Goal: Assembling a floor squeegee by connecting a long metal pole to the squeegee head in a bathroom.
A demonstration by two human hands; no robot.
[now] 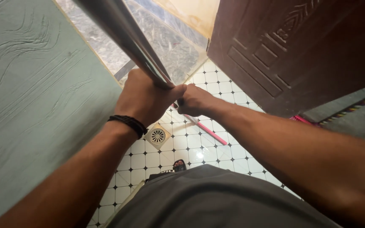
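Above one floor drain (157, 136), two hands: left hand (145, 99) and right hand (196, 100), both gripping one metal pole (123, 33) (pink-ended).

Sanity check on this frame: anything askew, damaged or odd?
Nothing damaged or spilled. Both hands, left hand and right hand, grip a shiny metal pole; a pink stick lies slanted across the white tiled floor.

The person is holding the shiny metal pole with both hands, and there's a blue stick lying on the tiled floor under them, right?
Not quite: the stick on the tiled floor is pink, not blue. The head view shows it below the hands. The rest holds: the left hand and right hand both grip the shiny metal pole.
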